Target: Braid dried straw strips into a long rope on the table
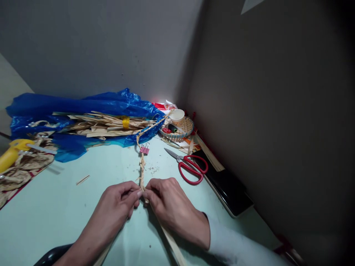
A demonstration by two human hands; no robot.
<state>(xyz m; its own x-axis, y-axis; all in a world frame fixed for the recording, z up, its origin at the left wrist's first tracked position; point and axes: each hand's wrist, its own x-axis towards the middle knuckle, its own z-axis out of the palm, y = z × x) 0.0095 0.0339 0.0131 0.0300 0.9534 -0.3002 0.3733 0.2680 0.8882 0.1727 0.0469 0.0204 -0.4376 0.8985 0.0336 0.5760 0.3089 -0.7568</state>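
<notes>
A braid of pale dried plant strips (pixel 142 168) runs toward me over the table. A pink binder clip (pixel 144 150) grips it farther up, and its thinner far end reaches back to the woven basket. My left hand (pixel 119 203) pinches the near end of the braid from the left. From the other side, my right hand (pixel 169 203) pinches the same spot, fingers closed and fingertips almost touching the left ones. A long loose strip (pixel 173 244) trails from under my right hand toward the bottom edge; another shows below my left wrist.
Red-handled scissors (pixel 191 168) and a black phone-like device (pixel 226 188) lie at the right. Behind, a blue plastic bag (pixel 83 103) holds a bundle of dried strips (pixel 108 125). The woven basket (pixel 187 129) carries a white cup (pixel 176 115). A yellow glue gun (pixel 13 153) is at left.
</notes>
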